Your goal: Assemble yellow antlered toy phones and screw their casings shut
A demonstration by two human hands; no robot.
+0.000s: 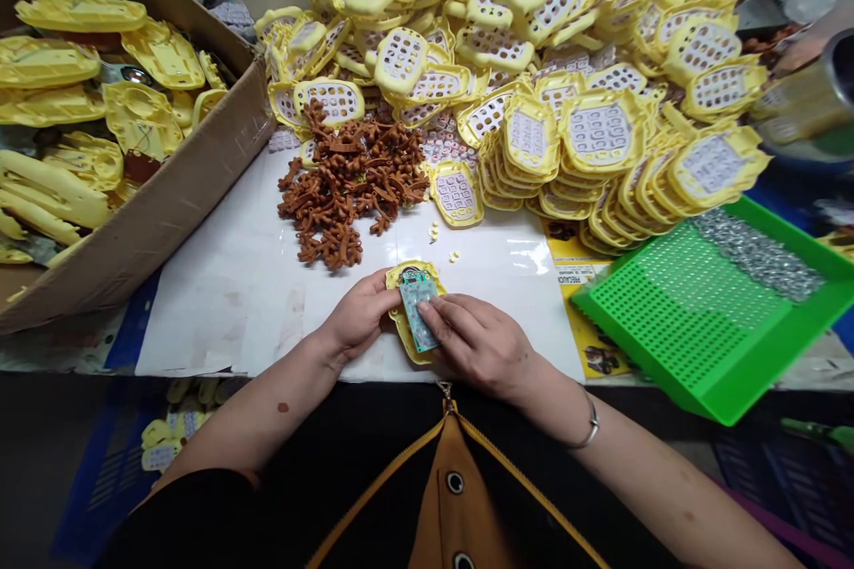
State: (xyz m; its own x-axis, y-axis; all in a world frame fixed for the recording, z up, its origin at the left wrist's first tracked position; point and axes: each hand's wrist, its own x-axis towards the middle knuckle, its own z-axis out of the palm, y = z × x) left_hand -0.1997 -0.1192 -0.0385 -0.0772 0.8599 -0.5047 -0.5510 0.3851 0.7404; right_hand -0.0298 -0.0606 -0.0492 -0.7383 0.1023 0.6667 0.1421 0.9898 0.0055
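My left hand [360, 316] grips the left side of a yellow plastic shell [414, 272] lying on the white sheet [233, 284]. My right hand [477, 342] presses a small green circuit board [419, 307] into that shell with closed fingers. Just beyond the shell lies a heap of small brown plastic parts [350, 182]. A single yellow keypad shell [456, 194] lies beside that heap, and a few tiny yellow bits [434, 233] are scattered near it.
A big pile of yellow keypad shells [567, 62] fills the back and right. A cardboard box [166, 196] with yellow shell halves stands at the left. A green perforated tray [700, 320] holding small metal screws [761, 253] sits at the right.
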